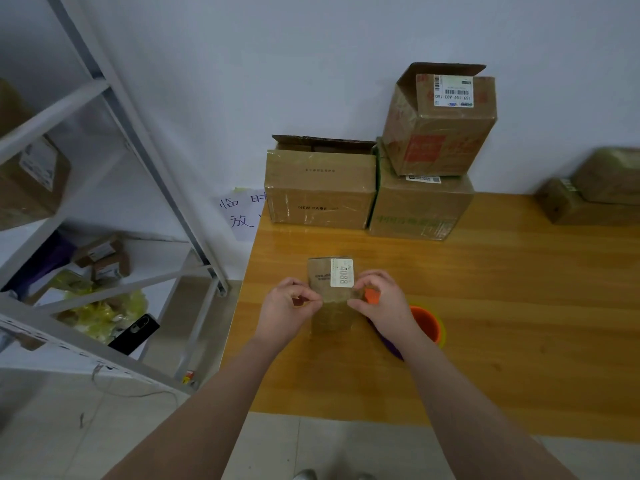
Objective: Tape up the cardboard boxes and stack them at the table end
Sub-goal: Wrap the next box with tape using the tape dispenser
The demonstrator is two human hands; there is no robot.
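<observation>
1. Far left I see a grey metal rack (114,98). It holds small boxes on its shelves, yellow bags (104,306) lower down and a black phone (134,332) at a shelf edge.
2. The room has a pale tiled floor (52,427) and a plain white wall (311,46).
3. A paper sign (242,213) with handwritten characters hangs on the wall, partly hidden by the table corner.
4. The table (502,289) is glossy orange-brown wood, and its left end is near the rack.
5. The left hand (289,308) has curled fingers, with thumb and forefinger pinching at the left side of the small box (330,296).
6. The small box stands on the table near the front-left and has a white label on top.
7. The right hand (381,299) pinches the box's right side just below the label. I can't tell whether tape is between the fingertips.
8. An orange and purple object (427,323) lies on the table, partly under the right wrist.
9. At the wall, a box printed NEW PAGE (318,192) with its top flap up touches a green-print box (419,209). A tilted box (440,123) with an open flap sits on the green-print one.
10. Far right, two more boxes (595,195) are blurred.
</observation>
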